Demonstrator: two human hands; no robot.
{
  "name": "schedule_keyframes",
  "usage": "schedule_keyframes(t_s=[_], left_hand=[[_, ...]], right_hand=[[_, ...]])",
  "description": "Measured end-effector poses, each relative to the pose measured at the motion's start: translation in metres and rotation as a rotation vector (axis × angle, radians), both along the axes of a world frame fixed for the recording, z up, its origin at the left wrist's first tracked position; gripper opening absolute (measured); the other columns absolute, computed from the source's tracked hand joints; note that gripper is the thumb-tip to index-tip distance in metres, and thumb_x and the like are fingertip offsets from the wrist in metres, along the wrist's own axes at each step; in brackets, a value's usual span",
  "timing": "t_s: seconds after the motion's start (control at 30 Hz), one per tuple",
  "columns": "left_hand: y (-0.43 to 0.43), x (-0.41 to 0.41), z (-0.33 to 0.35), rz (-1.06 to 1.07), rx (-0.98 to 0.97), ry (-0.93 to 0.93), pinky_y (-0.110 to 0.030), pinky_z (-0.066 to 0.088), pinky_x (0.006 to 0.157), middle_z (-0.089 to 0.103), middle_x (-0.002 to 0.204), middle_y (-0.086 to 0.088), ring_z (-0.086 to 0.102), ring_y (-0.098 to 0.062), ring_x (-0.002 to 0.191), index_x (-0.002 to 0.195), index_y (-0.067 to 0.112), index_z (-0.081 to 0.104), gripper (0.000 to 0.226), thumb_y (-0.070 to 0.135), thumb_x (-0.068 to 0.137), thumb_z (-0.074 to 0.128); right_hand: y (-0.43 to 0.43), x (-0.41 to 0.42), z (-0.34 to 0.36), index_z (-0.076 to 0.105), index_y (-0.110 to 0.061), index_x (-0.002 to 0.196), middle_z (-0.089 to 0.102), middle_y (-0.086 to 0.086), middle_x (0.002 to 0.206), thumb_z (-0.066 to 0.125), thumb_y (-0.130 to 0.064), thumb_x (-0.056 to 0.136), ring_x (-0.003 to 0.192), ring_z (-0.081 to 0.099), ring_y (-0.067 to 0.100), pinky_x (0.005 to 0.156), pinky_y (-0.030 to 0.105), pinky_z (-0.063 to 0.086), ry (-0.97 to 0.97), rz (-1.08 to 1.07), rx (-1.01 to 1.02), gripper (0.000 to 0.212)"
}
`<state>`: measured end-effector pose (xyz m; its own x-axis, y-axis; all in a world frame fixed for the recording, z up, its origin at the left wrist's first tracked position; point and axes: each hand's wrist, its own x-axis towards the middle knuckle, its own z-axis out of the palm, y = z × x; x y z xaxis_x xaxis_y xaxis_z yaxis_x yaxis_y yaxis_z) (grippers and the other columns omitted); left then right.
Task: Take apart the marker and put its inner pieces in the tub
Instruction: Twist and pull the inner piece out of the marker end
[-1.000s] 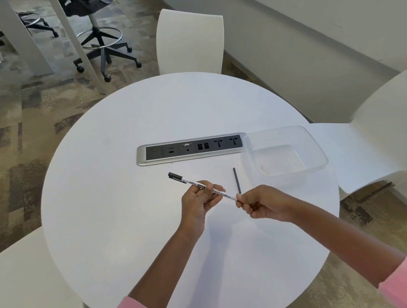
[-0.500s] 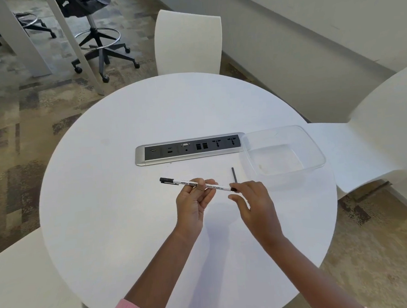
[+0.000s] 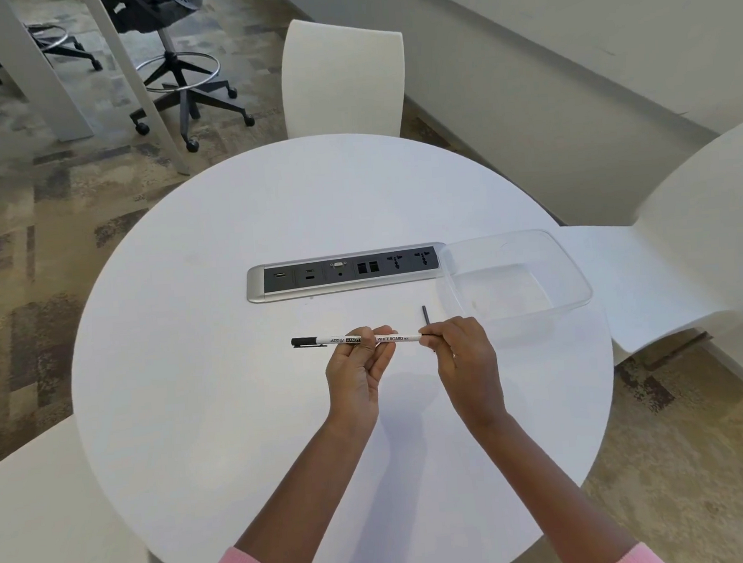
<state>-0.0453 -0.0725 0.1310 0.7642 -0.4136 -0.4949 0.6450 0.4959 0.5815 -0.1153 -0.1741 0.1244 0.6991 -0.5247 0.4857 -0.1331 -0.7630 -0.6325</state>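
Observation:
A white whiteboard marker (image 3: 397,338) with a black cap at its left end is held level above the round white table (image 3: 193,379). My left hand (image 3: 357,371) pinches its barrel near the middle. My right hand (image 3: 463,354) pinches the marker's right end with the fingertips. A thin dark rod (image 3: 425,314) lies on the table just behind my right hand, partly hidden by it. The clear plastic tub (image 3: 574,277) stands to the right, past the rod, with nothing visible inside.
A grey power and data strip (image 3: 343,272) is set into the table behind the marker, its right end touching the tub. White chairs (image 3: 342,78) stand at the far side, the right and the near left. An office stool stands on the carpet beyond.
The marker has turned from slanted to level and shifted slightly left. My right hand swung from the right side to come in from below, fingertips now on the marker's right end.

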Motion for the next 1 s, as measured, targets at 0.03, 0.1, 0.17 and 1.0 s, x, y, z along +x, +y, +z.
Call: schedule_keyframes(t_s=[0.03, 0.1, 0.17, 1.0], left_hand=[[0.0, 0.0, 0.0, -0.002, 0.01, -0.011, -0.017, 0.057, 0.058, 0.072, 0.061, -0.001, 0.069, -0.008, 0.059, 0.077, 0.005, 0.055, 0.017, 0.003, 0.092, 0.047], [0.001, 0.001, -0.001, -0.007, 0.035, -0.034, -0.016, 0.056, 0.058, 0.072, 0.061, -0.001, 0.069, -0.008, 0.06, 0.075, 0.006, 0.055, 0.018, 0.003, 0.092, 0.048], [0.001, 0.001, -0.002, -0.011, 0.056, -0.055, -0.016, 0.057, 0.059, 0.072, 0.062, 0.0, 0.069, -0.007, 0.06, 0.075, 0.006, 0.055, 0.018, 0.002, 0.092, 0.048], [0.002, 0.002, 0.001, 0.049, -0.005, 0.045, -0.017, 0.057, 0.058, 0.072, 0.061, -0.003, 0.07, -0.009, 0.059, 0.079, 0.005, 0.055, 0.014, 0.002, 0.091, 0.048]], right_hand=[[0.002, 0.0, 0.002, 0.067, -0.001, 0.077, 0.065, 0.009, 0.069, 0.057, -0.004, 0.081, 0.071, 0.048, 0.014, 0.069, 0.012, 0.038, 0.016, -0.016, 0.101, 0.011], [0.003, 0.002, 0.008, 0.068, -0.005, 0.076, 0.064, 0.001, 0.07, 0.06, 0.002, 0.08, 0.07, 0.054, 0.011, 0.067, 0.009, 0.039, 0.088, -0.051, 0.404, 0.011], [-0.002, 0.005, 0.012, 0.068, -0.009, 0.074, 0.062, -0.004, 0.066, 0.06, 0.002, 0.081, 0.062, 0.055, 0.005, 0.064, 0.013, 0.043, 0.174, -0.046, 0.662, 0.015], [-0.004, 0.006, -0.005, 0.065, 0.001, 0.079, 0.065, 0.011, 0.072, 0.048, -0.008, 0.084, 0.077, 0.046, 0.016, 0.078, 0.009, 0.036, -0.006, 0.042, -0.004, 0.02]])
